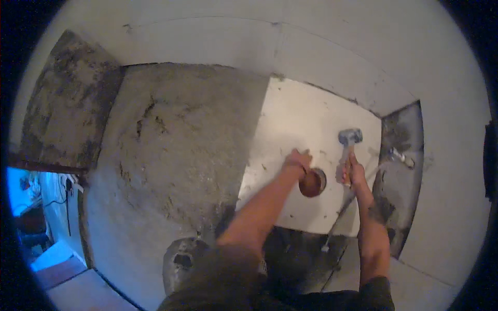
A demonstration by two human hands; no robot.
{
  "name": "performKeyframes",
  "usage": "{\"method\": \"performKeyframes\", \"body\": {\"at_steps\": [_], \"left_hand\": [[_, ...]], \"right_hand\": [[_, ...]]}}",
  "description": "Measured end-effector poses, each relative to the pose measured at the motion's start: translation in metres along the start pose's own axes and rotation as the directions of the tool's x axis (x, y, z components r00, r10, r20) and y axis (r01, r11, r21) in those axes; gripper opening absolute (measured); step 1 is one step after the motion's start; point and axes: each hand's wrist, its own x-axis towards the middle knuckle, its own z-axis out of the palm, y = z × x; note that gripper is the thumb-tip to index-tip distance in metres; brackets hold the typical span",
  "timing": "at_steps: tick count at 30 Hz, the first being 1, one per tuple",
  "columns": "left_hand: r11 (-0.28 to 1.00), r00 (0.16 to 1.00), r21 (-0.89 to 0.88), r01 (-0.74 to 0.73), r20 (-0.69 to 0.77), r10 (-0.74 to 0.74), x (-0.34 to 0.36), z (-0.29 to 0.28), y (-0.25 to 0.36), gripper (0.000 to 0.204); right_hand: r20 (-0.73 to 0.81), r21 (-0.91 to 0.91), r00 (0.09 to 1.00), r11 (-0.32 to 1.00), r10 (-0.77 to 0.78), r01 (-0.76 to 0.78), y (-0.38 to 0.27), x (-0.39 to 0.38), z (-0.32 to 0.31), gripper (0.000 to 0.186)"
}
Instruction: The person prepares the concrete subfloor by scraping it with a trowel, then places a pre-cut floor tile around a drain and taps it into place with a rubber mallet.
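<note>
My right hand (354, 172) is wrapped round the wooden handle of a rubber mallet (350, 136), whose grey head is raised above a large pale tile (290, 114). Against the tile, my left hand (299, 158) rests with its fingers apart, holding nothing that I can see. Just beside its wrist is a round hole in the tile, with a reddish-brown pipe opening (312, 184) inside. The tile lies along the wall at the right, and small dark crumbs are scattered on it.
Rough grey mortar (181, 129) covers the floor left of the tile. A pipe fitting (402, 156) sticks out in a recess at the right. A dark, stained panel (70, 103) stands at far left, above a blue-lit opening (46, 207). A grey bucket-like shape (179, 259) is near my left arm.
</note>
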Motion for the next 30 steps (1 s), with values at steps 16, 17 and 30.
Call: {"method": "performKeyframes", "body": {"at_steps": [16, 17, 30], "left_hand": [[0.944, 0.958, 0.178, -0.278, 0.116, 0.260, -0.147, 0.019, -0.107, 0.103], [0.938, 0.961, 0.214, -0.272, 0.109, 0.254, -0.148, 0.024, -0.111, 0.102], [0.863, 0.940, 0.391, -0.319, 0.246, 0.235, -0.179, 0.037, -0.005, 0.116]], "right_hand": [[-0.005, -0.534, 0.731, 0.620, -0.682, 0.575, 0.160, -0.096, 0.146, 0.029], [-0.030, -0.439, 0.844, 0.766, -0.535, 0.469, 0.154, -0.103, 0.159, 0.031], [-0.612, -0.412, 0.710, 0.907, -0.347, 0.088, 0.232, -0.234, 0.075, 0.035]]}}
